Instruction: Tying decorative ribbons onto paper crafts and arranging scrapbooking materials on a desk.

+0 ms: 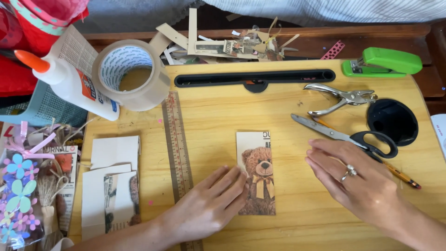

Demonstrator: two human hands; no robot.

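A narrow paper strip printed with a brown teddy bear (258, 172) lies flat in the middle of the wooden lap desk (218, 121). My left hand (209, 204) rests palm down with its fingertips pressing on the strip's left edge. To the right of the strip, my right hand (357, 181), with a ring on one finger, lies flat on the wood with fingers together; it holds nothing. Black-handled scissors (346, 137) lie just beyond its fingertips.
A clear ruler (176, 144) lies left of the strip, with folded paper pieces (111, 186) further left. At the back are a tape roll (130, 74), glue bottle (69, 79), hole punch (341, 98), green stapler (383, 62) and paper scraps (237, 44). A pencil (402, 175) lies at right.
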